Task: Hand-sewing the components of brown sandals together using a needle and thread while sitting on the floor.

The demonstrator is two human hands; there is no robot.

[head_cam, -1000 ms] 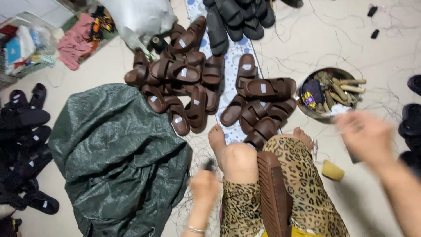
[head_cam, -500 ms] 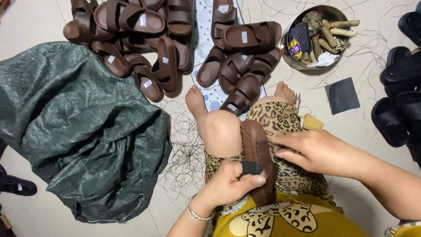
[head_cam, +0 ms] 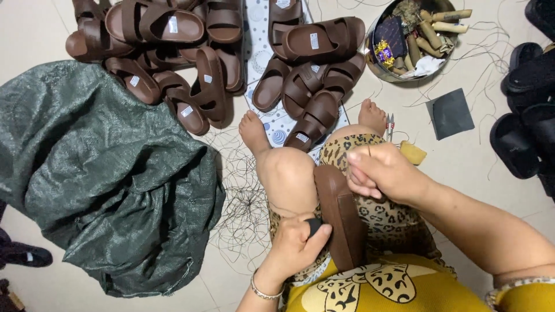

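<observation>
Now both hands have closed in on the brown sandal [head_cam: 341, 216] that lies sole-up along the person's lap, between the bare knee and the leopard-print cloth; half a second ago the right hand lay flatter over its upper end, and a second ago it was well out to the side, away from the shoe. That suggests the reaching is over and close work on the sole's edge is in hand. The left hand [head_cam: 298, 245] is curled, pinching a small dark piece against the sandal's left edge near its lower end. The right hand [head_cam: 378, 173] has its fingers pressed together at the sandal's top end, touching it; whether they pinch a thread I cannot tell. Loose dark threads [head_cam: 240, 196] lie on the floor just beside the knee.
</observation>
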